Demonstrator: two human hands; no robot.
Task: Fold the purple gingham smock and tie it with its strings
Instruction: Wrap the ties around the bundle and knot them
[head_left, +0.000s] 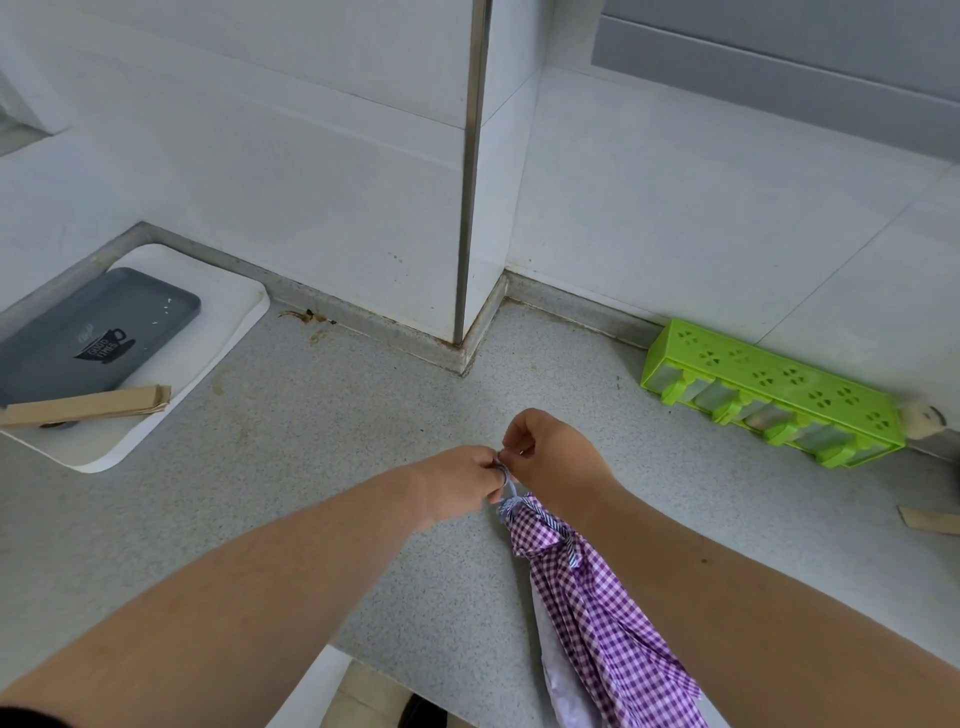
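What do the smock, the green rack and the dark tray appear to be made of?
Smock: thin woven cloth, likely cotton, matte; it drapes and creases. Green rack: moulded plastic, slightly glossy, with punched cut-outs. Dark tray: smooth grey, probably plastic or melamine; the picture does not settle which.

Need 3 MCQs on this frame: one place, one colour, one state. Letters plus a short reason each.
1. Where is the green rack?
A. against the wall on the right
B. on the grey tray
C. under the smock

2. The smock's check colour?
A. red
B. purple
C. blue

3. What are the hands doing?
A. both flat on the counter
B. both pinching the string
C. one holding the tray

Key: 1 A, it lies at the wall's foot on the right. 2 B, purple-and-white gingham. 3 B, the left hand and right hand meet on the string above the bunched cloth.
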